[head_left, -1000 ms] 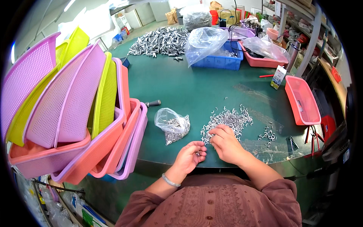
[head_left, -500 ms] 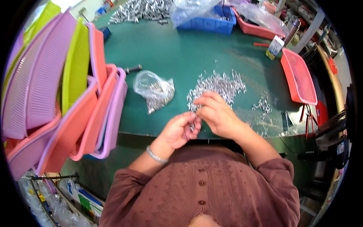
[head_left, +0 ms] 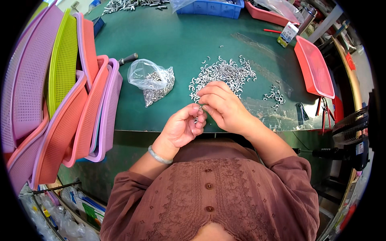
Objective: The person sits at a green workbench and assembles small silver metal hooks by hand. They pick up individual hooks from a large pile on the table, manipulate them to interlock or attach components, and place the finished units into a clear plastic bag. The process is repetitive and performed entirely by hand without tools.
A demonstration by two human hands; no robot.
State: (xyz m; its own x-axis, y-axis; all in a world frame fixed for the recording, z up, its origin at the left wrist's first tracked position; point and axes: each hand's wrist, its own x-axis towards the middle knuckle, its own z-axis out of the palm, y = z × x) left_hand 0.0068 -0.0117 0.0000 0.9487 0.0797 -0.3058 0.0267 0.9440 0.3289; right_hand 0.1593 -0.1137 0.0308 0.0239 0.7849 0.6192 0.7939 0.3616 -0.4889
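In this room the light is bright and even, leaving a soft sheen on the dark green tabletop (head_left: pixel 169 44) and small glints on the clear plastic bag (head_left: pixel 138 74). The silvery curved metal pieces (head_left: pixel 225 73) look rather sharp, while the purple perforated plastic basket (head_left: pixel 30 76) bends near the black rim.

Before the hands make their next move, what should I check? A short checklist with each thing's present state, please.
1. Left hand holding small silver metal pieces: ok, in its curled fingers.
2. Number held: cannot tell, fingers cover some.
3. Right hand gripping a piece: cannot tell, too small.
4. Loose pile of curved silver metal pieces within reach: ok, just beyond the right hand.
5. Clear plastic bag apart from both hands: ok.
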